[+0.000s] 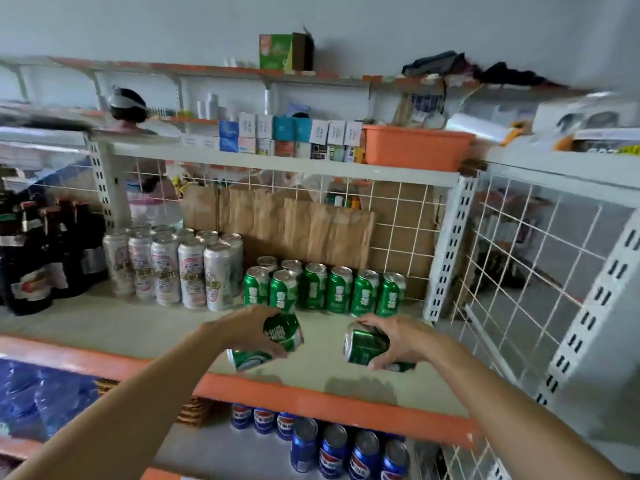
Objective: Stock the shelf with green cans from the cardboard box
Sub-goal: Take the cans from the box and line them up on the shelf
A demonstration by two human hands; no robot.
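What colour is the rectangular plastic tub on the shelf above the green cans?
Orange; the rectangular plastic tub shows best in the head view.

Eight green cans [339, 289] are counted standing, with two more held in the left hand [242, 327] and two in the right hand [403, 337] — perhaps ten white cans [191, 275].

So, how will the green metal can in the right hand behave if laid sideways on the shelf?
The green metal can is a smooth cylinder, tilted in the right hand, so laid sideways it would probably roll on the flat pale shelf. Its glossy wall may be slippery. Upright, like the row of green cans behind, it should stand steady.
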